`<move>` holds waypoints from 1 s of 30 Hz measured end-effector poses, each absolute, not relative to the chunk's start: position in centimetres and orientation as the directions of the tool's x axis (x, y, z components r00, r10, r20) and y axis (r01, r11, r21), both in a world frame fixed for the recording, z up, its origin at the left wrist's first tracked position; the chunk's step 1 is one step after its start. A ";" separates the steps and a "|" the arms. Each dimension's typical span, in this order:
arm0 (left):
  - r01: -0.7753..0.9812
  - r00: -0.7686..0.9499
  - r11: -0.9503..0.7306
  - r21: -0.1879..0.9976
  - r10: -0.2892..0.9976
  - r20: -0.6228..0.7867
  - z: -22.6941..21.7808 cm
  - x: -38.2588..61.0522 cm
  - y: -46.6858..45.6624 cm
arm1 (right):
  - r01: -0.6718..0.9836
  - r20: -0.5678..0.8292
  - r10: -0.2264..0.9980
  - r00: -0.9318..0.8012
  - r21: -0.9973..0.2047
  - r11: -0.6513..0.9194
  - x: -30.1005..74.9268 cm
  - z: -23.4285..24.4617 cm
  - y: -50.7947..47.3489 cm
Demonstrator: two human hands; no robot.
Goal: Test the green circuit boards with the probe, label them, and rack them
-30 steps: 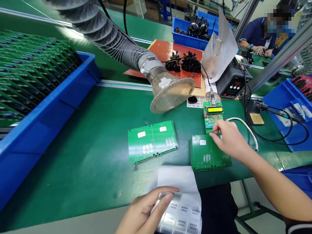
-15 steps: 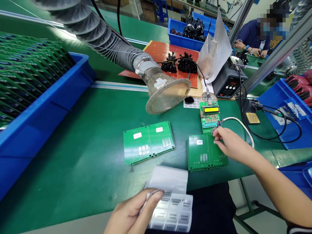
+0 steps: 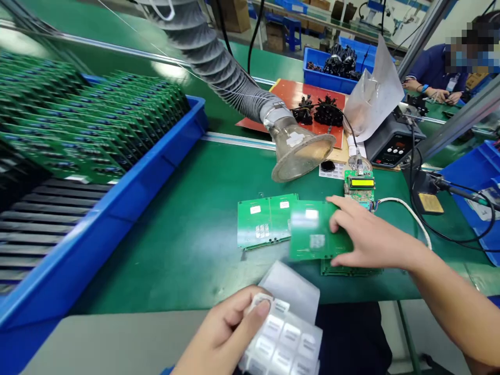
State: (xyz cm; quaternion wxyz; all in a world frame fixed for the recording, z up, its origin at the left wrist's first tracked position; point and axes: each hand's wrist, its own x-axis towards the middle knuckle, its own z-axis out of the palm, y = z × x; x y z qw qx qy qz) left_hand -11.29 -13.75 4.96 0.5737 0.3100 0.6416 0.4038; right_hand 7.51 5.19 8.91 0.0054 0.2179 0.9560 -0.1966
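Observation:
My left hand [image 3: 234, 328] pinches a sheet of printed labels [image 3: 283, 344] at the bench's front edge; a pale backing strip [image 3: 295, 291] curls away behind it. My right hand [image 3: 359, 232] grips a green circuit board [image 3: 312, 234] by its upper and lower edges, blurred by motion, with a white label on its face. Under and right of it lies a stack of boards [image 3: 347, 271], mostly covered. To the left, another pile of labelled boards [image 3: 261, 221] rests on the bench, partly overlapped by the held board. Behind my right hand sits a programmer board [image 3: 361, 187] with a lit yellow display.
A blue bin [image 3: 167, 151] with rows of upright circuit boards fills the left. A grey fume hose [image 3: 230, 67] ends in a clear hood [image 3: 300, 151] over the bench. A soldering station [image 3: 394, 146], sponge stand [image 3: 429, 203] and blue bin [image 3: 476, 177] stand right. A person works at back right.
My right hand has taken hold of the top board and carried it left, off the stack. The left hand still holds the label sheet. The view has turned left.

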 end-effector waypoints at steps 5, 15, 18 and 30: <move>-0.034 -0.002 0.495 0.868 0.869 -0.495 4.2 -9.9 -12.8 | 0.293 -0.084 0.282 -0.956 -0.357 0.887 -1.5 6.0 6.5; 0.186 -0.170 0.353 0.917 0.931 -0.324 3.0 -8.9 -11.7 | 0.389 -0.142 0.451 -0.881 -0.759 0.522 3.7 8.1 1.9; 0.262 -0.159 0.317 0.911 0.946 -0.283 2.5 -8.8 -11.4 | 0.458 -0.229 0.537 -0.812 -0.819 0.344 4.8 7.9 0.5; 0.322 -0.061 0.243 0.915 0.970 -0.237 1.8 -8.1 -11.6 | 0.521 -0.459 0.528 -0.714 -0.853 -0.036 6.1 7.0 0.2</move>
